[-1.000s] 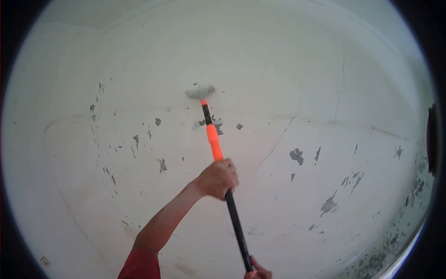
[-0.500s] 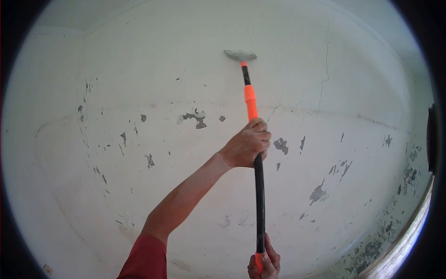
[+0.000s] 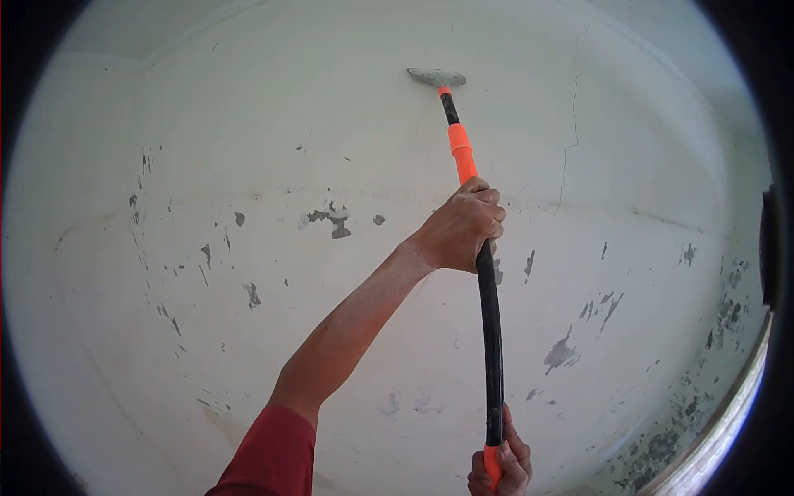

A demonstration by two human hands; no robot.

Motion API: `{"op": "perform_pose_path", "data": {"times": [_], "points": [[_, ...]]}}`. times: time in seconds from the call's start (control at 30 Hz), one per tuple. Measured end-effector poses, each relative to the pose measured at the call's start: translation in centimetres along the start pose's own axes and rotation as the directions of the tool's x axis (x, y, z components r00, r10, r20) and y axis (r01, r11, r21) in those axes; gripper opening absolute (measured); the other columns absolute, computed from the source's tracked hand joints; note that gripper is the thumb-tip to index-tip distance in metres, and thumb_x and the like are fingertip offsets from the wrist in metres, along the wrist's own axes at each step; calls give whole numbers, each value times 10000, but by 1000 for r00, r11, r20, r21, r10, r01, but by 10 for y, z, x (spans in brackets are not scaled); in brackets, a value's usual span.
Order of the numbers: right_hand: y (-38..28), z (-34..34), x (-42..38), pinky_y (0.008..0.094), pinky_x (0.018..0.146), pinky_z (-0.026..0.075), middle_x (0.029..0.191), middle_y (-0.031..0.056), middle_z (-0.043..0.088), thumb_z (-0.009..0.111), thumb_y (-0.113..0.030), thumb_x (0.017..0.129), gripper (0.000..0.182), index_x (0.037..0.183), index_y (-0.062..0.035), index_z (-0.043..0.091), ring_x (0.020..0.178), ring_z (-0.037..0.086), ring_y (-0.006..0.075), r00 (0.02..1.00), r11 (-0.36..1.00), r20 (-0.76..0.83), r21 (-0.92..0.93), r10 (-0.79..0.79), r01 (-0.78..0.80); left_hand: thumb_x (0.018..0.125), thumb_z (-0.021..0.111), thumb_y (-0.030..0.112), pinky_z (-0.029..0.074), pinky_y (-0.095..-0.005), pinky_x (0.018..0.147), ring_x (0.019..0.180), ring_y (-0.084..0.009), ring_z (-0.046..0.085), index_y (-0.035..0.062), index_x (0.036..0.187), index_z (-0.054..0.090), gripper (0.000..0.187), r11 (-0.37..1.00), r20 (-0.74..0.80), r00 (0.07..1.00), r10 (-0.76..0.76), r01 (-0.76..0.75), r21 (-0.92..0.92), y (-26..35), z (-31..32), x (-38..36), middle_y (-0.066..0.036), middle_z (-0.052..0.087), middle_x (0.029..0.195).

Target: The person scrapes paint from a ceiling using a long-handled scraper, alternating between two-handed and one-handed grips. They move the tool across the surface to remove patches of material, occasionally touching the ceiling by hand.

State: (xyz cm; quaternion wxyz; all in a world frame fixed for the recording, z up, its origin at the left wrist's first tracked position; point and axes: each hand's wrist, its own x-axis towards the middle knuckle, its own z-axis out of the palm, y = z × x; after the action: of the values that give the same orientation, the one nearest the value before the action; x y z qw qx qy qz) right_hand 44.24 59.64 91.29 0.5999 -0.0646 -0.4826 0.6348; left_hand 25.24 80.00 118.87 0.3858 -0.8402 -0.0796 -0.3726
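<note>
A long-handled scraper (image 3: 491, 331) with a black shaft and orange grips runs up the middle of the head view, its top leaning slightly left. Its wide grey blade head (image 3: 437, 78) lies against the upper wall. My left hand (image 3: 465, 223) is wrapped round the shaft just under the upper orange collar, with the arm in a dark red sleeve. Low in the view, my right hand (image 3: 504, 465) grips the orange end of the handle, thumb along the shaft.
The pale wall (image 3: 372, 331) carries grey patches of missing paint (image 3: 335, 219) and a thin vertical crack (image 3: 568, 149). A side wall with heavy flaking (image 3: 662, 442) and a bright curved edge (image 3: 719, 430) stand at the right. A dark object (image 3: 770, 248) is at the far right.
The scraper and both hands have shifted right and upward in view. The blade sits higher on the wall. Both hands keep their hold, and the wall marks have drifted a little left.
</note>
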Motion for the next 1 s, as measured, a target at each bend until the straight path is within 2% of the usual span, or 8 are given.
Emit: {"op": "perform_pose_path", "data": {"times": [0.17, 0.27, 0.53, 0.63, 0.77, 0.87, 0.93, 1.0], "points": [[-2, -6, 27, 233, 284, 309, 541, 19, 426, 467, -238, 1106, 624, 1648, -63, 214, 320, 317, 80, 1000, 999, 19, 29, -22, 22, 574, 616, 62, 428, -364, 861, 693, -198, 457, 83, 509, 377, 248, 998, -79, 995, 56, -55, 18, -18, 1, 14, -30, 380, 567], [-8, 6, 41, 231, 285, 309, 533, 6, 415, 469, -247, 1107, 622, 1647, -66, 220, 321, 318, 73, 997, 998, 53, -19, -50, 51, 562, 609, 49, 429, -371, 863, 700, -203, 467, 85, 508, 381, 237, 1000, -14, 1000, 3, -3, 26, -31, -14, 26, -31, 377, 566], [-18, 8, 7, 233, 268, 308, 521, -17, 416, 473, -253, 1097, 635, 1643, -47, 221, 307, 340, 69, 998, 985, 45, -170, -36, 43, 559, 613, 44, 433, -374, 870, 704, -222, 483, 77, 507, 382, 239, 999, -57, 998, 21, -23, -46, -3, -4, 16, -38, 395, 570], [-31, 17, 22, 229, 264, 314, 522, -16, 407, 441, -260, 1111, 610, 1639, -41, 227, 309, 347, 65, 999, 993, -8, -109, -36, 35, 558, 614, 49, 438, -377, 890, 707, -228, 492, 74, 509, 394, 227, 999, 4, 1000, -28, 28, 45, -21, -16, 36, -40, 413, 574], [-25, 17, 2, 231, 266, 310, 529, -13, 405, 445, -255, 1111, 598, 1641, -68, 243, 315, 336, 67, 998, 998, -55, -60, 21, -24, 548, 609, 62, 426, -373, 865, 701, -240, 482, 78, 508, 381, 232, 1000, -45, 999, 3, -2, 13, -5, -3, 21, -44, 407, 574], [-16, 4, -8, 234, 266, 310, 534, -8, 407, 455, -249, 1109, 586, 1639, -86, 264, 316, 329, 69, 999, 993, 47, -116, -16, 22, 556, 608, 70, 422, -367, 851, 707, -244, 492, 80, 507, 378, 235, 999, 30, 999, -38, 39, -37, 8, -6, 15, -45, 417, 577], [-23, 12, 5, 232, 267, 305, 538, -2, 411, 459, -237, 1108, 573, 1632, -85, 283, 316, 328, 70, 999, 998, -48, -64, -15, 12, 556, 604, 59, 419, -369, 840, 698, -245, 477, 80, 506, 369, 241, 999, -34, 999, 6, -7, -44, -6, -10, 29, -46, 413, 571], [-26, 7, 25, 229, 272, 301, 538, 1, 414, 451, -230, 1110, 565, 1632, -90, 286, 317, 329, 69, 994, 1000, -106, -10, 25, -26, 548, 599, 44, 412, -373, 828, 688, -241, 454, 76, 505, 357, 248, 995, -27, 998, 52, -50, 83, -26, -16, 45, -46, 394, 563]]}}
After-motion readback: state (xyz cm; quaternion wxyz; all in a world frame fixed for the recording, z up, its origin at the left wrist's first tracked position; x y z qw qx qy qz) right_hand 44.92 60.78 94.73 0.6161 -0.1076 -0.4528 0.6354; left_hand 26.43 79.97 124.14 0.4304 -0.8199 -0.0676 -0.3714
